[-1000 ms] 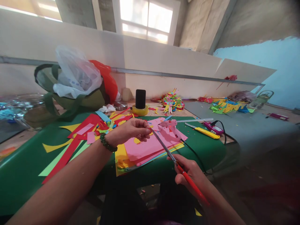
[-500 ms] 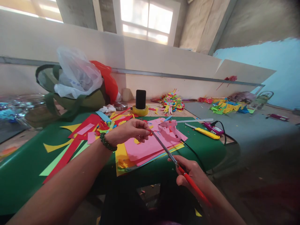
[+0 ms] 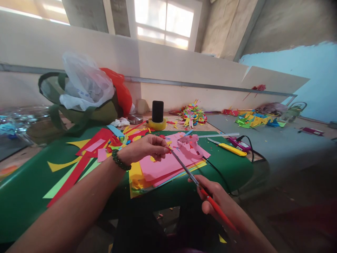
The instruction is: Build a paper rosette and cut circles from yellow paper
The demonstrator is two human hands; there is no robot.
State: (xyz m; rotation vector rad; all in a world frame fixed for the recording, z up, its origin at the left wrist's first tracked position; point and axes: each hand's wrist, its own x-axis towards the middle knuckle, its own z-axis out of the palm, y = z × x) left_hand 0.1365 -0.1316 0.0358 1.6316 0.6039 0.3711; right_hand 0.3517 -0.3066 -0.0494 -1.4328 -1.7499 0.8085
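Note:
My right hand [image 3: 216,196] is closed around the red handles of a pair of scissors [image 3: 184,167]. Their long blades point up and left, and the tips reach my left fingertips. My left hand [image 3: 155,146] pinches a small piece of red paper [image 3: 169,149] at the blade tips; most of it is hidden by the fingers. Below the hands lies a stack of pink paper sheets [image 3: 158,174], with yellow and blue sheets under it. On the stack stands a pink glue gun [image 3: 193,144] with a black cord.
A yellow utility knife [image 3: 231,149] lies right of the glue gun. Coloured paper strips [image 3: 86,154] spread over the green mat [image 3: 23,189] at left. Behind are a phone [image 3: 158,111] on a yellow tape roll, a paper-scrap ball [image 3: 193,115] and a green bag [image 3: 79,117].
My right thumb has shifted slightly on the scissor handle. Both hands stay in nearly the same place, with the blade tips still at the left fingertips.

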